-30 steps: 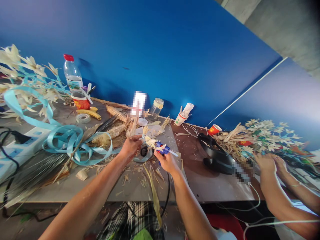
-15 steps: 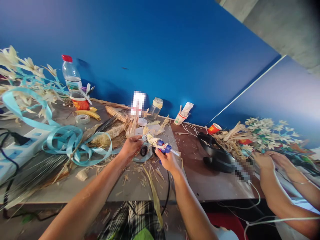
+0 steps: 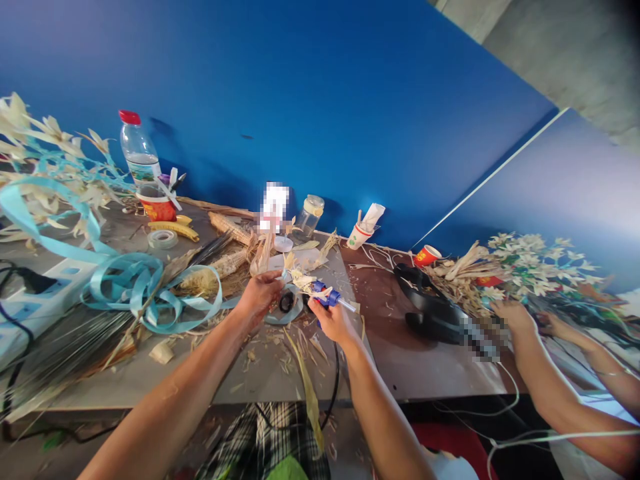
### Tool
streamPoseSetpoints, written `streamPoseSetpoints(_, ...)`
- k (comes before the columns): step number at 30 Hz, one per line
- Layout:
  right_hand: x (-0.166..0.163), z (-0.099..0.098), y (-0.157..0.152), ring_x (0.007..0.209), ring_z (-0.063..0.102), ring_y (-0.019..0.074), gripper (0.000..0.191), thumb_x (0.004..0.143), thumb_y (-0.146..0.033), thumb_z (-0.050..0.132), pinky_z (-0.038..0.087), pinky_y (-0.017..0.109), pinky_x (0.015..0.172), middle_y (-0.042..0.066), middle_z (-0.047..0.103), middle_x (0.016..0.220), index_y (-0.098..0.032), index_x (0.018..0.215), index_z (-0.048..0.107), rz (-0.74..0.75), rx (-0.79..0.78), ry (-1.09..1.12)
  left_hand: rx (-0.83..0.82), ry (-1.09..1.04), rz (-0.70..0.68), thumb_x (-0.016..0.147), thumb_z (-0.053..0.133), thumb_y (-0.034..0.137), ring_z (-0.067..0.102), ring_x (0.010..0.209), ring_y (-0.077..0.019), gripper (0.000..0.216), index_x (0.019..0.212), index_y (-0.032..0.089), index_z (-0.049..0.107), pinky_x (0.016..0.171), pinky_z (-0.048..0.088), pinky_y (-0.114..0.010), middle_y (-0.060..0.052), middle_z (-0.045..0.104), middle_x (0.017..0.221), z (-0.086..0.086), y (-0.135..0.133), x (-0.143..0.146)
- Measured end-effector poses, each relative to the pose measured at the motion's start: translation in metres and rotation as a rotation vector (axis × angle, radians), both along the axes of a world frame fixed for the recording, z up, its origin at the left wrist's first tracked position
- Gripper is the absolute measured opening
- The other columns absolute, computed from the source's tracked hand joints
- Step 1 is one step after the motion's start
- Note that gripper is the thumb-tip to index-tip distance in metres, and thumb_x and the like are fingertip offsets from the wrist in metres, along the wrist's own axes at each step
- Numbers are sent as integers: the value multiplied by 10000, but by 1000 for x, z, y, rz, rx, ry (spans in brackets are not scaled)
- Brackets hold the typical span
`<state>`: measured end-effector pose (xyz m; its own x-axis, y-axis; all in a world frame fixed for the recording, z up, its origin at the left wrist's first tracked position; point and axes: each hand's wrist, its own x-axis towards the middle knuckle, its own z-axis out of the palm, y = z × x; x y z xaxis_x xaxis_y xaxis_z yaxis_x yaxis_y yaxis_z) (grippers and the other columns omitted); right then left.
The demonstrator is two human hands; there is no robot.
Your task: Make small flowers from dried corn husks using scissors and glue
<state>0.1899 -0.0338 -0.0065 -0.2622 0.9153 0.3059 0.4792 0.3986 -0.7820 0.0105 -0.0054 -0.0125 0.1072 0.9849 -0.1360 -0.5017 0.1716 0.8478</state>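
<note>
My left hand (image 3: 257, 295) is closed on a small pale piece of dried husk (image 3: 300, 279) above the grey table (image 3: 210, 373). My right hand (image 3: 333, 321) grips a blue glue gun (image 3: 326, 297), its nozzle pointing left at the husk piece and a clear glue stick poking out to the right. The gun's black cord (image 3: 334, 387) drops over the table's front edge. Both hands sit close together over a round grey dish (image 3: 287, 308).
Light blue ribbon (image 3: 125, 280) and dried corn cobs (image 3: 227, 260) lie at left, with a water bottle (image 3: 137, 157), tape roll (image 3: 163, 239) and paper cups. Another person's hands (image 3: 510, 313) work at right among husk flowers (image 3: 530, 267) beside a black fan (image 3: 435, 310).
My hands have barely shifted, the glue gun staying against the husk piece. The other person's hands moved slightly left and up among the flowers.
</note>
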Motion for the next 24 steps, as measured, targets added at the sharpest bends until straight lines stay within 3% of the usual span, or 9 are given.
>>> streamPoseSetpoints(11, 3, -5, -1, 768, 604, 195, 288, 799, -463, 510, 491, 304, 710, 51, 664, 833, -197, 842, 612, -33, -101, 146, -39, -71, 17, 488, 745, 148, 374, 398, -29, 291, 759, 105, 647, 397, 272, -174, 32, 536, 520, 3, 0, 0)
streamPoseSetpoints(17, 8, -12, 7, 739, 593, 190, 316, 802, -492, 496, 476, 302, 679, 32, 653, 790, -212, 867, 626, -224, -62, 147, -92, -111, 33, 461, 747, 116, 366, 379, -26, 302, 738, 107, 628, 381, 252, -166, 51, 502, 482, 6, 0, 0)
streamPoseSetpoints(24, 17, -17, 21, 688, 565, 213, 311, 771, -464, 510, 421, 292, 612, 53, 584, 631, -179, 718, 623, -463, 38, -131, -150, -146, 24, 500, 735, 81, 372, 371, -25, 337, 809, 113, 603, 389, 279, -157, 60, 489, 485, 3, 1, -1)
